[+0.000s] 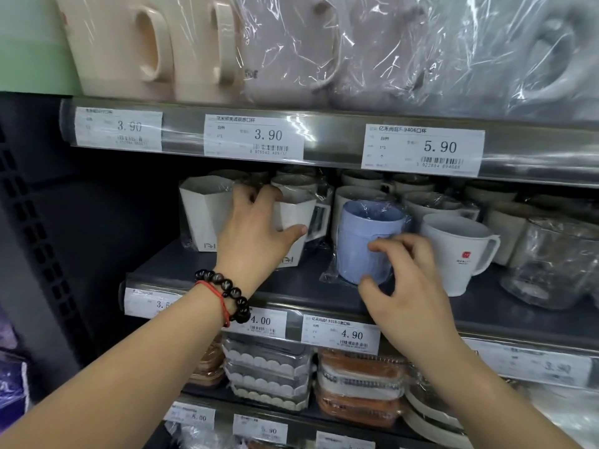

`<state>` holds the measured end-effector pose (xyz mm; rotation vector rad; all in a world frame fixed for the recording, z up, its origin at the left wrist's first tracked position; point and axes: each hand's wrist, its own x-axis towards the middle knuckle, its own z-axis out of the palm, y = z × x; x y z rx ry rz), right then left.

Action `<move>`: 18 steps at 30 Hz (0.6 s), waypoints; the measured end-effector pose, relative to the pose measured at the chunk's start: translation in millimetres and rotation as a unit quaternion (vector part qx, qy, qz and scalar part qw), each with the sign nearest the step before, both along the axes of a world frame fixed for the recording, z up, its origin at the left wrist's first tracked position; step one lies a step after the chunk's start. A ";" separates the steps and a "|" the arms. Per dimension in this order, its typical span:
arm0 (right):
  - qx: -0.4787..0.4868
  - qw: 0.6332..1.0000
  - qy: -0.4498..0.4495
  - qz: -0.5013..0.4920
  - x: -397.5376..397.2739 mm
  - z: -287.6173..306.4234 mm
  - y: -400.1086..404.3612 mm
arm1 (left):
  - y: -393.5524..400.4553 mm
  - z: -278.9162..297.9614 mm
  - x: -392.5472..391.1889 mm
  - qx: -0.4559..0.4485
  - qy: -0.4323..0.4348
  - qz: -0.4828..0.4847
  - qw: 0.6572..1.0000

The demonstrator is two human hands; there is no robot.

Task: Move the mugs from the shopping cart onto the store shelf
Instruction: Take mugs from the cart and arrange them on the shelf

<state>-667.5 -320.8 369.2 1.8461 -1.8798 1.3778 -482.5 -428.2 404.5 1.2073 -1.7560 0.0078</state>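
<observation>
My left hand (256, 228), with a bead bracelet at the wrist, grips a white faceted mug (293, 218) wrapped in plastic; its thumb lies across the mug's front and the fingers reach over the rim. The mug stands on the dark middle shelf (291, 288), next to another white faceted mug (202, 210). My right hand (405, 270) curls its fingers around the front of a light blue mug (364, 241) in clear wrap, which stands near the shelf's front edge. The shopping cart is out of view.
A white mug with a red logo (457, 251) stands just right of the blue one, then a clear glass jar (547, 267). More mugs fill the shelf's back. Wrapped pitchers stand on the shelf above, stacked boxes (356, 384) below. Price tags line the shelf edges.
</observation>
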 end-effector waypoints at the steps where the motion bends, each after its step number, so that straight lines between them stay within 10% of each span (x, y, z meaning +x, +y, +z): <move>1: 0.002 1.000 0.000 0.000 -0.2 0.0 0.0 | 0.0 -0.7 0.0 0.001 0.001 -0.005 1.000; 14: 0.042 0.999 0.002 0.009 -5.1 5.0 9.8 | -1.5 -12.8 40.7 -0.099 0.051 0.065 0.992; 18: 0.036 0.998 0.051 -0.017 -6.5 5.7 9.8 | -30.4 -1.8 62.7 0.024 0.021 0.103 0.994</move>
